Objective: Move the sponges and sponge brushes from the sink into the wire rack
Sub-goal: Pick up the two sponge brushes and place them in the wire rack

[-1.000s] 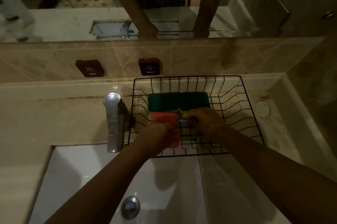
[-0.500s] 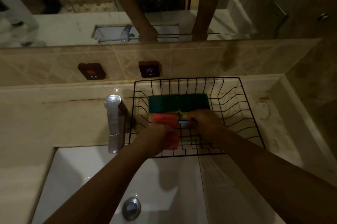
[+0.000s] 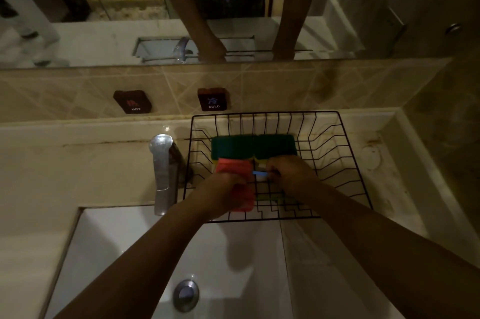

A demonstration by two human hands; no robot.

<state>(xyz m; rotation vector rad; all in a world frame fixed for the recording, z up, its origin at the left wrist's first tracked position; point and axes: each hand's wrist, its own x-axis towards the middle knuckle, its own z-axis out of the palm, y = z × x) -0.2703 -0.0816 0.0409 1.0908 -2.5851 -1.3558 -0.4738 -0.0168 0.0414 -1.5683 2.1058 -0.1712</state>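
A black wire rack (image 3: 335, 137) sits on the counter behind the white sink (image 3: 124, 253). Two green-topped sponges (image 3: 252, 146) lie side by side inside it, towards the back. My left hand (image 3: 220, 191) is closed on a red sponge (image 3: 233, 168) standing in the rack's front left part. My right hand (image 3: 291, 173) is in the rack beside it, its fingers pinched on a thin blue handle (image 3: 259, 174) of a sponge brush. A yellow-green piece (image 3: 270, 198) lies on the rack floor under my right wrist, mostly hidden.
A chrome tap (image 3: 162, 170) stands just left of the rack, over the sink. The sink drain (image 3: 185, 295) is at the bottom. HOT (image 3: 132, 101) and COLD (image 3: 213, 99) plaques are on the tiled wall, a mirror above. The counter's raised edge runs along the right.
Both hands stay in the rack on the red sponge and blue handle. The view has tilted a little; nothing else has visibly moved.
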